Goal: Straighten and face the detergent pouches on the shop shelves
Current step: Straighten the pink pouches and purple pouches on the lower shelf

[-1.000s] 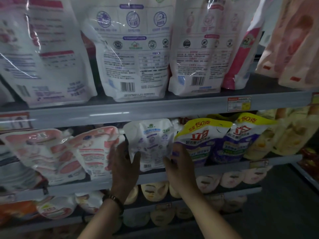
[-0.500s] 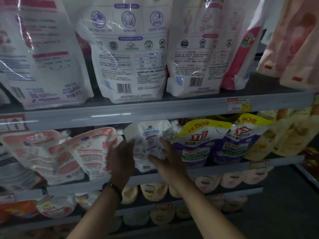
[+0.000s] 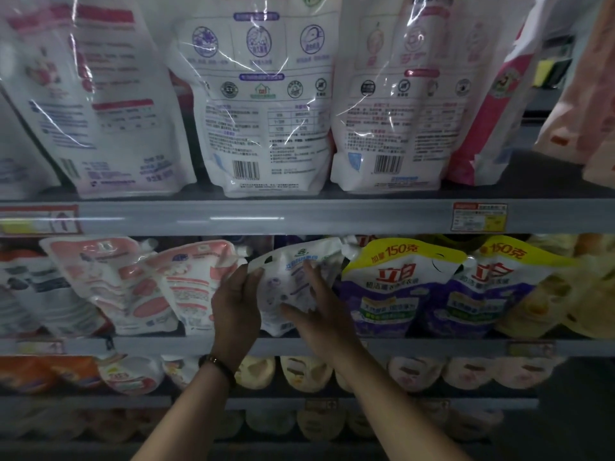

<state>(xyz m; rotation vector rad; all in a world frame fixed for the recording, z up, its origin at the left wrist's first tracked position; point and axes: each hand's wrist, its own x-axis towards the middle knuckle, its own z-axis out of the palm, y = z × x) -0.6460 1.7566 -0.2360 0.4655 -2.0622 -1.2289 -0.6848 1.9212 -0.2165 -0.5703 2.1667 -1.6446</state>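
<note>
Two bare forearms rise from the bottom edge, the left one wearing a dark wristband (image 3: 215,363). The left hand (image 3: 234,307) grips the left edge of a white pouch (image 3: 283,287), its thumb on the front near the top corner; the rest of its fingers are hidden behind the pouch. The right hand (image 3: 321,316) lies flat on the pouch's front, fingers (image 3: 311,272) straight and spread, holding nothing. The white pouch stands tilted on the middle shelf (image 3: 133,346), between leaning pink pouches (image 3: 196,287) on the left and purple-and-yellow pouches (image 3: 396,291) on the right. Below, cream-coloured pouches (image 3: 306,372) line a dim lower shelf. Farther up, the upper shelf (image 3: 332,217) carries a price tag (image 3: 479,217) and large white bags (image 3: 266,111) with their barcoded backs facing out.
</note>
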